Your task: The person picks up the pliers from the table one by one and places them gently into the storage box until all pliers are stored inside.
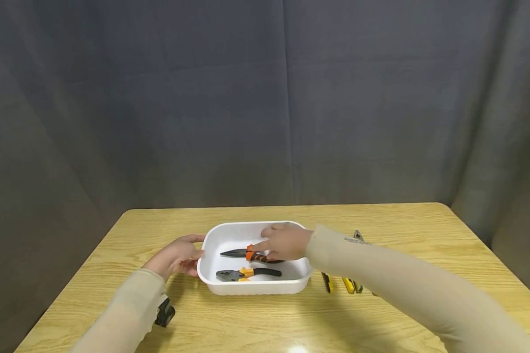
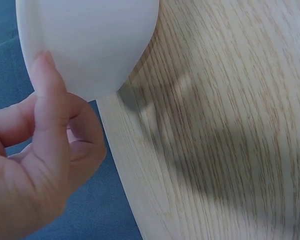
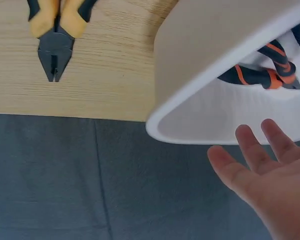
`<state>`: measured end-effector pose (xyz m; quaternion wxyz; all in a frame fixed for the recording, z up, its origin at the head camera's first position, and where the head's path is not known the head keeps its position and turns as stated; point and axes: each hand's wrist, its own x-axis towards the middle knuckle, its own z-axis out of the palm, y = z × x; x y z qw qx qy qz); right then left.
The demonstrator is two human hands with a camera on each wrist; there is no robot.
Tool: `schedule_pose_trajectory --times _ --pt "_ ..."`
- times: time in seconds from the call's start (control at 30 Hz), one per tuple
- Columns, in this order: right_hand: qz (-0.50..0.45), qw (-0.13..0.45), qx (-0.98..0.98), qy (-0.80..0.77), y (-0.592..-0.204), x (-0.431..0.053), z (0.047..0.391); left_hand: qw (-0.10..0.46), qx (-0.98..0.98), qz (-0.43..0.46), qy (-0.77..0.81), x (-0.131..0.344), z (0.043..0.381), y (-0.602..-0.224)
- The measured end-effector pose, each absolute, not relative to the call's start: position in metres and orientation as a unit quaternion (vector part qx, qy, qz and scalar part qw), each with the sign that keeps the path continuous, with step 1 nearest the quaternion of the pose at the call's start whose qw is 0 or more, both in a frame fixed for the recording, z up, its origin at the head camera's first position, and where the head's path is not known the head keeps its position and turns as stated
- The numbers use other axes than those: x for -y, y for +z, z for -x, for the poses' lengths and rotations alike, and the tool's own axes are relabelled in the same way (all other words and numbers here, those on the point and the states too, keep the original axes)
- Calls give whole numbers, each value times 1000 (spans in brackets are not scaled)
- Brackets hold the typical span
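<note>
A white plastic tray (image 1: pixel 260 288) lies on the table with two pairs of pliers in it. The long-nose pliers (image 1: pixel 235 253) have black and orange handles; nearer the front rim are combination pliers (image 1: pixel 229 275) with a black and yellow-orange grip. My left hand (image 1: pixel 178 256) pinches the tray's left end, its thumb on the wall in the left wrist view. Over the right part of the tray, my right hand (image 1: pixel 287 241) is beside the long-nose pliers' handles and partly hides them. The right wrist view has its fingers (image 3: pixel 250 147) spread, holding nothing.
More yellow-handled pliers (image 1: pixel 348 285) lie on the wooden table (image 1: pixel 265 318) right of the tray, partly hidden by my right sleeve (image 1: pixel 380 264). One pair (image 3: pixel 56 47) shows in the right wrist view. A dark grey curtain (image 1: pixel 229 122) stands behind the table.
</note>
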<state>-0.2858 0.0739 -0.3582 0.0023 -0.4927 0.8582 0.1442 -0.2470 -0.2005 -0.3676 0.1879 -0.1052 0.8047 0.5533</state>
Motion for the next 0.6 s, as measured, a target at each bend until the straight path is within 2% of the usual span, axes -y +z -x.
schedule_pose_trajectory --times 0.1,0.3,0.6 --pt "480 11 -871 104 -354 -83 280 189 -803 103 556 203 247 -368" --pt "472 -28 -878 77 -345 -103 267 188 -803 98 557 204 249 -369" --pt "452 -30 -891 16 -337 -123 260 182 -810 101 549 205 253 -370"
